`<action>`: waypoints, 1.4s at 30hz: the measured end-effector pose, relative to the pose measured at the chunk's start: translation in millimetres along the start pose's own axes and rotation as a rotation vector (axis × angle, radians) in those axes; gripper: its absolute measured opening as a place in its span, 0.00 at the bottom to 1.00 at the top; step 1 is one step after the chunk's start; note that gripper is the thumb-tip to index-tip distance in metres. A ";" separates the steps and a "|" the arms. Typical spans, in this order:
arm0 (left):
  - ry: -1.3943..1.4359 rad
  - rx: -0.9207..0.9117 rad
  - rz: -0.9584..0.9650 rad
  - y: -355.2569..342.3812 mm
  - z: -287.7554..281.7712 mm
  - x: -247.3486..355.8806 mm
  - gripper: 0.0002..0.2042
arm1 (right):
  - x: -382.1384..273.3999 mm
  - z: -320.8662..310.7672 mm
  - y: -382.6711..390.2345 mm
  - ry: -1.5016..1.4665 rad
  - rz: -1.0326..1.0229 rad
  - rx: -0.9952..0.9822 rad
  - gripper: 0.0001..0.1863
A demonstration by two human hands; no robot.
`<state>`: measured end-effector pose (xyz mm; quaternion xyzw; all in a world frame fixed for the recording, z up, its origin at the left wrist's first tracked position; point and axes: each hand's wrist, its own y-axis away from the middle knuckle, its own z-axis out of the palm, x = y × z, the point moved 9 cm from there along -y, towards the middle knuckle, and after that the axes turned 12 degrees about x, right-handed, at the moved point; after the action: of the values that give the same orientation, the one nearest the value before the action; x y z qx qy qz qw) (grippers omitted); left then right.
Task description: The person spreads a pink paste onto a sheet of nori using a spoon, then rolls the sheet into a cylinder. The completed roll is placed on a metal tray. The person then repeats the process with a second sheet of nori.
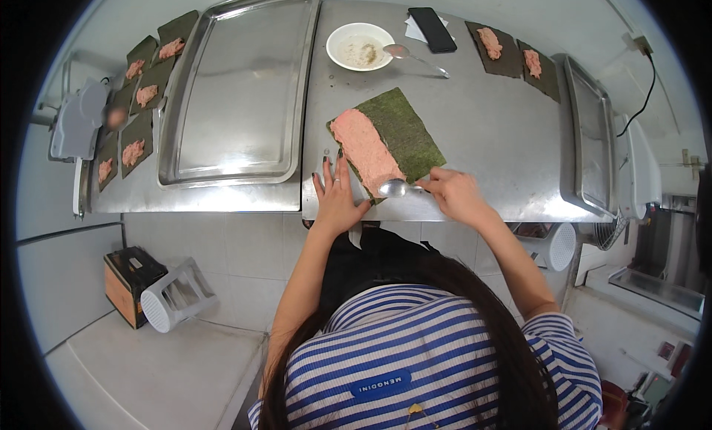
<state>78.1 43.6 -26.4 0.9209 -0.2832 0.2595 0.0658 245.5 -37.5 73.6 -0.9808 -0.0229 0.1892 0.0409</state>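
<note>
A green nori sheet [404, 129] lies at a slant on the steel table in front of me. Pink minced paste [365, 149] covers its left part in a long flat band. My right hand [454, 196] is closed round the handle of a metal spoon [393, 187], whose bowl rests on the near end of the paste. With fingers spread, my left hand [340, 196] lies flat on the table beside the sheet's near left edge, a ring on one finger.
A large steel tray [236, 96] stands to the left; a narrower tray [593, 137] is at the far right. Behind the sheet are a white bowl [360, 47], a second spoon [419, 57] and a black phone [432, 29]. Several nori pieces with paste [133, 152] lie at the left.
</note>
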 end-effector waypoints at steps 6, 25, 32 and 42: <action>0.011 0.005 0.008 -0.4 -2.1 0.0 0.53 | 24.2 -2.4 -39.4 0.159 -0.107 0.050 0.16; -0.011 0.005 0.001 0.3 -1.0 1.5 0.53 | 13.6 -20.6 -6.6 0.021 0.102 0.042 0.15; -0.019 0.004 0.009 0.6 -0.9 0.2 0.54 | 1.9 27.1 1.4 0.080 0.173 -0.038 0.14; -0.027 -0.014 0.000 -0.2 -1.8 0.5 0.54 | 31.7 5.6 -84.5 -0.021 0.160 0.194 0.14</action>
<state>77.8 44.0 -24.6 0.9240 -0.2857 0.2448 0.0684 270.4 48.9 64.2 -0.9689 0.0734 0.2034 0.1199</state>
